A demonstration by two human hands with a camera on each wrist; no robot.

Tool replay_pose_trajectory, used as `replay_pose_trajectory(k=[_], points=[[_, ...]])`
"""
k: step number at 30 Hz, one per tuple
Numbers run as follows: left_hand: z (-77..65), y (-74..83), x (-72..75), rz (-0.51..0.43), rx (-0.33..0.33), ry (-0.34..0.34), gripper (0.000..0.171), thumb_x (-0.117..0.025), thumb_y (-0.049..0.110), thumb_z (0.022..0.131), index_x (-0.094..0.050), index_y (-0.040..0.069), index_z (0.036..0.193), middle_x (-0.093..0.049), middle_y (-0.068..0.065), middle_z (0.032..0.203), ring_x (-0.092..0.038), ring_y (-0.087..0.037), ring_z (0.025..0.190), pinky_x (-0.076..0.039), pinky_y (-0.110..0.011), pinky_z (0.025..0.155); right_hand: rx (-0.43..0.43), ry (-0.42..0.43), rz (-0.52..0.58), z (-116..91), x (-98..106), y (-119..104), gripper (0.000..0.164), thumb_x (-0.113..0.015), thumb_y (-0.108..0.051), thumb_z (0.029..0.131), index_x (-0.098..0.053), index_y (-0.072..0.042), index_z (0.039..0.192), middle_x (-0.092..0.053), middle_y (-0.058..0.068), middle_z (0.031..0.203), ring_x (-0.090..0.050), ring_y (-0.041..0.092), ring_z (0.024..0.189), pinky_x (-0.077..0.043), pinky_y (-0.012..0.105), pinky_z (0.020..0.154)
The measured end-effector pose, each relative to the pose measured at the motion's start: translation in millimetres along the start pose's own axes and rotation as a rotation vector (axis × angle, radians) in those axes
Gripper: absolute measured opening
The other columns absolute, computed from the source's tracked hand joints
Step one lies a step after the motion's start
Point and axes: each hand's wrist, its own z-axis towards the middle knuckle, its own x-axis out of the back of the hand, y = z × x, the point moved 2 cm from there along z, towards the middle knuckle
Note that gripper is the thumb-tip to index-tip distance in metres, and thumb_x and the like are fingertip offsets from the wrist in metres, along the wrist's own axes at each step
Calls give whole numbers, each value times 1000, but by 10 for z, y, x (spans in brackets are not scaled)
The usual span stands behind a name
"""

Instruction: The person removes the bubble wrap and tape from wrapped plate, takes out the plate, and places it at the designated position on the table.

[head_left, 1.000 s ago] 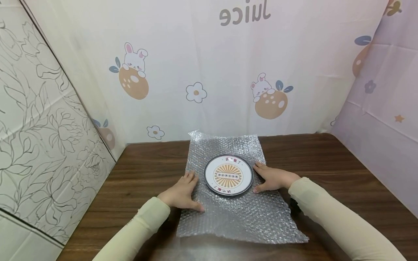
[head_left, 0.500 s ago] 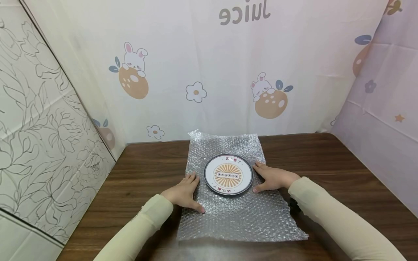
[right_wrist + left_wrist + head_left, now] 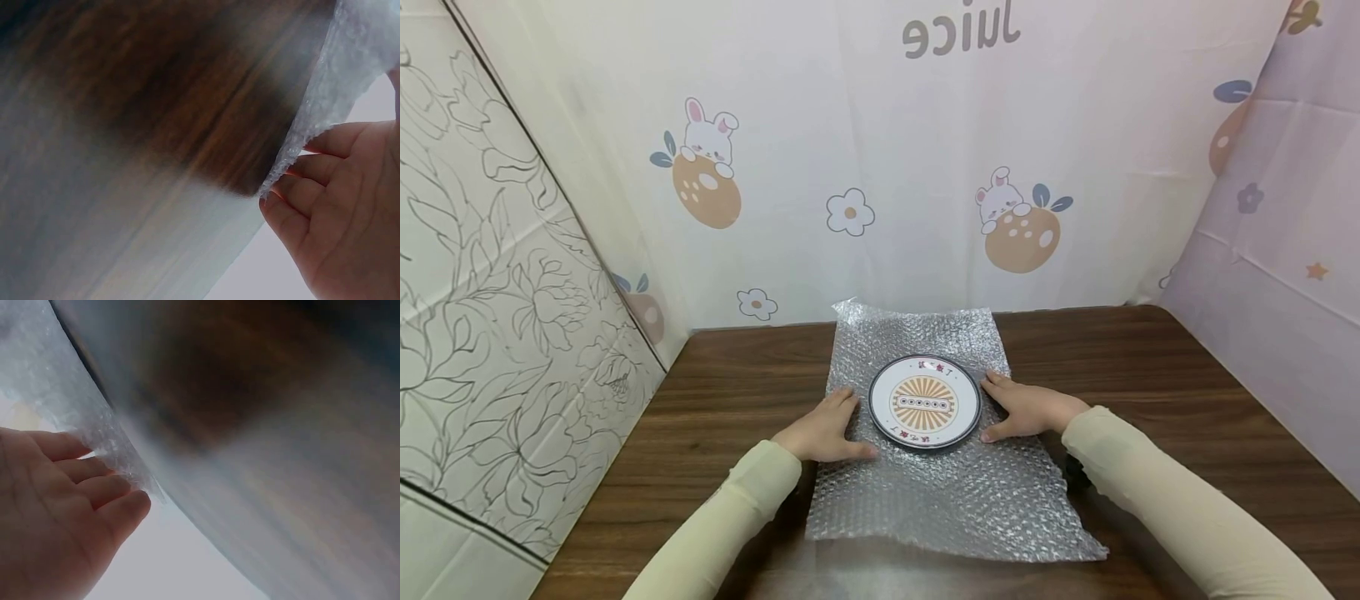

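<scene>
A round white plate (image 3: 925, 403) with a dark rim, an orange sunburst and red characters lies face up on a sheet of bubble wrap (image 3: 940, 508). My left hand (image 3: 823, 429) rests on the sheet's left part, just beside the plate, with fingers extended and thumb apart. On the other side, my right hand (image 3: 1030, 408) touches the wrap by the plate's right rim, its fingers spread. In the left wrist view the fingertips (image 3: 134, 503) meet the bubble wrap. The right wrist view has the fingers (image 3: 294, 212) against the wrap's edge.
The sheet lies on a dark wood-grain table (image 3: 737, 383). Behind stands a pale curtain (image 3: 910, 167) printed with rabbits and flowers. A white panel with line-drawn flowers (image 3: 505, 283) borders the left, and another curtain (image 3: 1300, 250) the right.
My left thumb has moved up, nearer the plate, and the left hand has shifted slightly. The wrap's front left edge moves a little. The right hand and plate stay in place.
</scene>
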Motion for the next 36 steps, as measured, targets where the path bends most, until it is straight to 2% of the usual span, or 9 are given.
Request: replay_pose_trajectory(k=[8, 18, 29, 32, 36], points=[[119, -12, 21, -49, 56, -43, 108, -71, 60, 80, -21, 1, 155, -10, -19, 164, -12, -36, 152, -25, -52, 120, -1, 0, -17, 21, -8, 20, 109, -71, -59, 81, -21, 5, 154, -6, 27, 162, -13, 48, 148, -25, 62, 115], [158, 1, -10, -48, 108, -102, 110, -73, 59, 80, -15, 5, 157, -3, -13, 166, -7, -32, 153, -22, -51, 121, 2, 6, -41, 57, -7, 38, 110, -71, -62, 80, -23, 4, 153, -8, 27, 162, -16, 47, 148, -26, 60, 115], [179, 34, -25, -23, 107, -109, 110, -73, 58, 80, -16, 5, 157, -5, -13, 166, -9, -32, 153, -22, -49, 121, -17, 28, -87, -3, 38, 12, 108, -70, -63, 79, -26, 2, 153, -11, 27, 162, -20, 46, 147, -30, 61, 112], [181, 34, -19, -19, 105, -105, 110, -73, 58, 80, -17, 4, 157, -7, -13, 166, -9, -32, 153, -23, -48, 121, 7, 49, -103, -38, 99, -27, 105, -70, -61, 80, -28, 3, 153, -13, 28, 161, -22, 48, 146, -32, 61, 111], [177, 23, -10, -18, 108, -102, 110, -74, 58, 79, -18, 4, 157, -8, -14, 166, -10, -32, 153, -24, -48, 121, 60, 109, -97, -50, 224, -72, 93, -69, -53, 86, -33, 4, 150, -21, 29, 158, -26, 48, 144, -32, 61, 111]])
